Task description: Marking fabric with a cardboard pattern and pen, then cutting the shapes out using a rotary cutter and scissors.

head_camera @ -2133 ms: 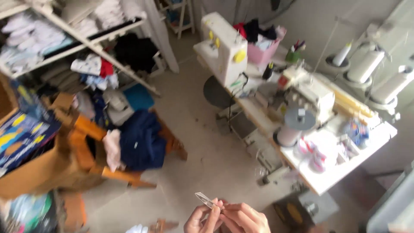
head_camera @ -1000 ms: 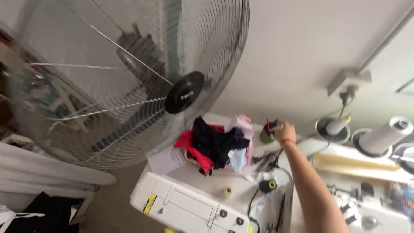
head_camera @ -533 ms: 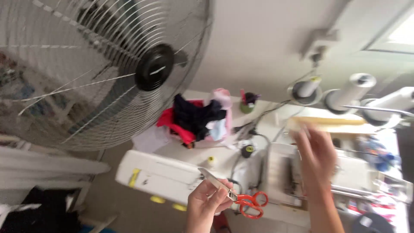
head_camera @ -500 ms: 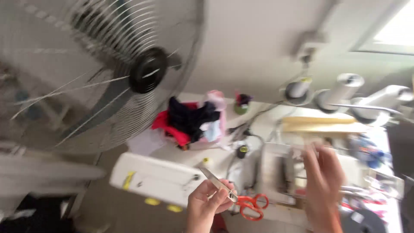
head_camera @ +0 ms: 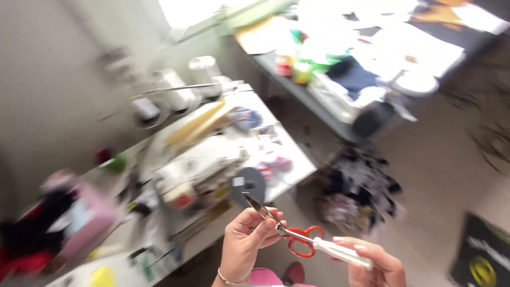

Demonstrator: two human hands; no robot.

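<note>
Daylight floods the room from a blown-out bright patch well above and behind the left hand [head_camera: 245, 245], washing the far tabletop into white glare. Heavy motion blur smears nearly everything away from the hands, with the sewing table [head_camera: 287, 154] just above them and the dark heap on the floor to their right streaked and soft. Only the scissors [head_camera: 284, 232], pinched in the left hand, and the right hand [head_camera: 372, 263] are fairly sharp, evenly lit with faint soft shadows.
</note>
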